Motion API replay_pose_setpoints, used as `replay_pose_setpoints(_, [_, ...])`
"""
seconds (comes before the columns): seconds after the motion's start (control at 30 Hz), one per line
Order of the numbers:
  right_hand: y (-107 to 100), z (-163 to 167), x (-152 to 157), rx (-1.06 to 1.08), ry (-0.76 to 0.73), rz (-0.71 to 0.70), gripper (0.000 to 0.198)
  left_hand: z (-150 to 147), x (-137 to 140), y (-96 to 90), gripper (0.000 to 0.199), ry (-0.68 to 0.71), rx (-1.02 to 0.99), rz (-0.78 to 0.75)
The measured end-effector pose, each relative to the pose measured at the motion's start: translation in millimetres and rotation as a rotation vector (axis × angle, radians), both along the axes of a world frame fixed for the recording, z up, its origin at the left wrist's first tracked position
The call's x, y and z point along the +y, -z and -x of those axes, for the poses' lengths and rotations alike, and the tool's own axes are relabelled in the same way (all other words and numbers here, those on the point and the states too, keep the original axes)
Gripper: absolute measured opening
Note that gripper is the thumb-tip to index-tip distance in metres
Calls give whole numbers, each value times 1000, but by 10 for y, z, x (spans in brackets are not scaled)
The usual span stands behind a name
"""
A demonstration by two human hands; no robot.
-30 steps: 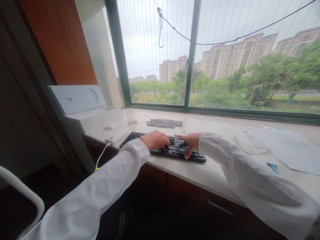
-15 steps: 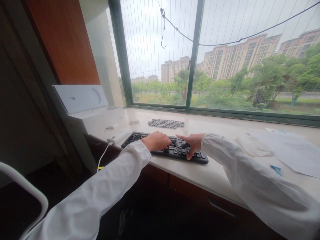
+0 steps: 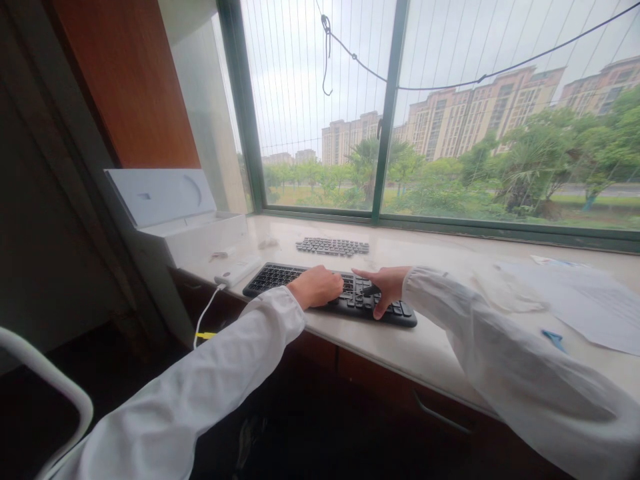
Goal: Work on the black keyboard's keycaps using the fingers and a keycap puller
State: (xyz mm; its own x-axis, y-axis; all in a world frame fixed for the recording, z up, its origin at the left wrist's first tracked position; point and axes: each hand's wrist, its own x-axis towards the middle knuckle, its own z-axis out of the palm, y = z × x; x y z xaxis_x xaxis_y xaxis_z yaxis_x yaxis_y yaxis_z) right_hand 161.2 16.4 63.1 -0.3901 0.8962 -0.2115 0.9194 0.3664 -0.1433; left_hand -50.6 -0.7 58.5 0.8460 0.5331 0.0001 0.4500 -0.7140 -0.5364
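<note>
A black keyboard (image 3: 280,277) lies along the front edge of the white counter, with many bare key positions in its left and middle parts. My left hand (image 3: 317,287) is closed over the middle of it, fingertips bent down at the keys; what they hold, if anything, is hidden. Over the right end is my right hand (image 3: 393,287), index finger stretched left and thumb down on the keyboard's front edge. A slim black tool (image 3: 371,291) sits in that hand, its thin end pointing left towards my left fingertips. Loose dark keycaps (image 3: 333,247) lie in rows behind the keyboard.
An open white box (image 3: 200,233) and a white power strip (image 3: 237,272) with its cable stand at left. Papers (image 3: 595,307), a clear plastic bag (image 3: 510,287) and a small blue item (image 3: 554,340) lie at right. A green-framed window (image 3: 320,213) rises behind.
My left hand has shifted slightly to the right and its fingers have curled further over the keys. My right hand and the black tool have hardly moved.
</note>
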Motion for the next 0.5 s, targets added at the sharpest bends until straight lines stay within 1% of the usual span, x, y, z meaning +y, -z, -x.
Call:
replay_pose_setpoints(0.17, [-8,7,-11,-25,-11,-9,132,-24,-14,-28,18,-12,33,12])
replay_pose_setpoints(0.37, [-39,32,-33,-97,-10,17,132,0,-11,14,24,-5,29,0])
replay_pose_setpoints(0.5, [-31,21,-24,-48,-22,3,131,20,6,46,25,-5,-7,23])
